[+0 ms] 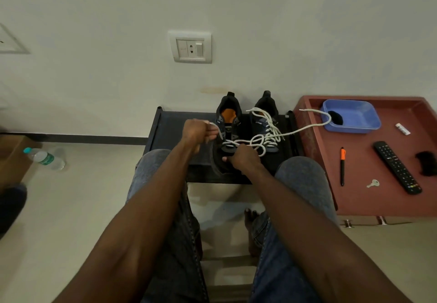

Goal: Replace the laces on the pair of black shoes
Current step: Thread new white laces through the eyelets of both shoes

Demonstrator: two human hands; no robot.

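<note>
Flanking the black shoes (pixel 246 132) — red tray (pixel 369 198), remote (pixel 397 167), pen (pixel 342 165), water bottle (pixel 43 157)

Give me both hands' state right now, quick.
Left hand: closed, pinching one end of the white rope shoelace above the left black shoe.
Right hand: closed around the same shoelace near that shoe's toe.

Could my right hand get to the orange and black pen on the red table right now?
Probably not right away: the right hand is busy with the white lace on the shoe. The pen itself lies uncovered, nothing in between.
</note>
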